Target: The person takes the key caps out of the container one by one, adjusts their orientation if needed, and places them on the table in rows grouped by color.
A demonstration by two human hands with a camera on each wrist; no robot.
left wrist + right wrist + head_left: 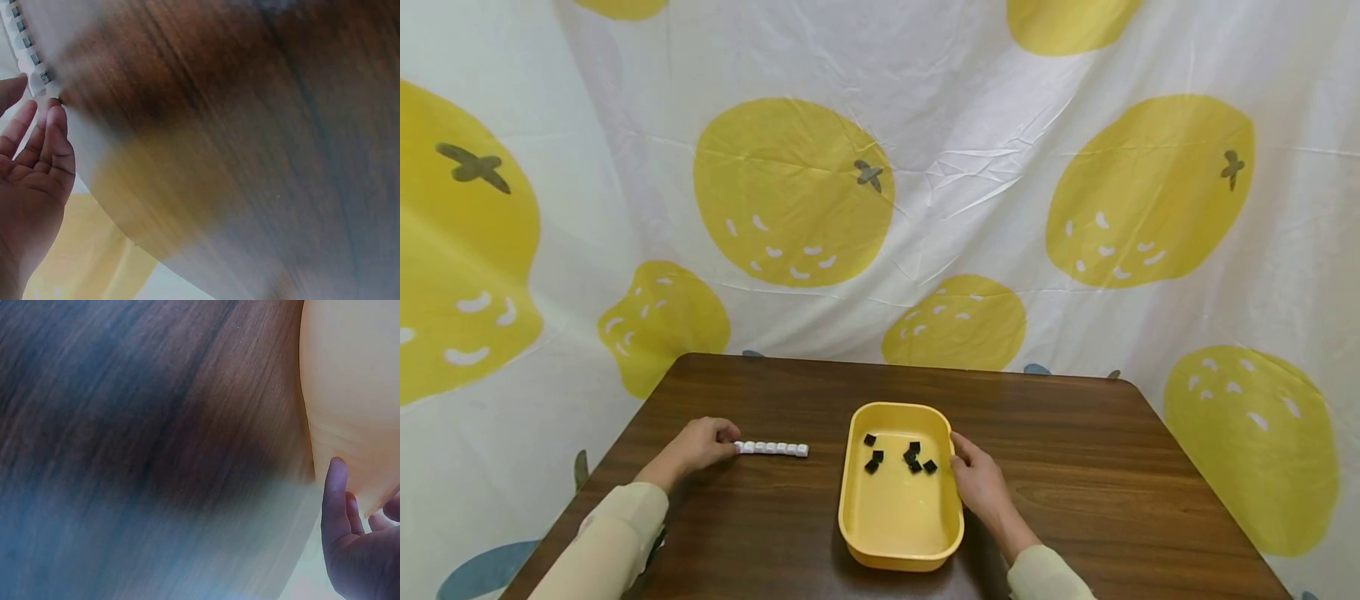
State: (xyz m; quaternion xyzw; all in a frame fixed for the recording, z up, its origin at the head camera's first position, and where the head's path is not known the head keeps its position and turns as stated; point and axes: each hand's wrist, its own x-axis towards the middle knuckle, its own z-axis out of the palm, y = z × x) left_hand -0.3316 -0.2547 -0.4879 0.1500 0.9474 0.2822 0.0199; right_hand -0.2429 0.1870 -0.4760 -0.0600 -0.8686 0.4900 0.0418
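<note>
My left hand (706,443) is at the left end of a straight row of small white keycap-like blocks (771,448). In the left wrist view the thumb and fingertips of that hand (37,169) close around the end white block (39,78); the exact contact is partly hidden. My right hand (981,483) grips the right side of a yellow tray (898,525), with its thumb at the rim. From the right wrist view, fingers lie against the tray's outer wall (356,394). Several small black keycap-like blocks (913,457) lie scattered in the tray.
Both hands work over a brown wooden table (760,525). Behind it hangs a white cloth (970,167) printed with large yellow fruit. The tray stands to the right of the white row, with a strip of tabletop between them.
</note>
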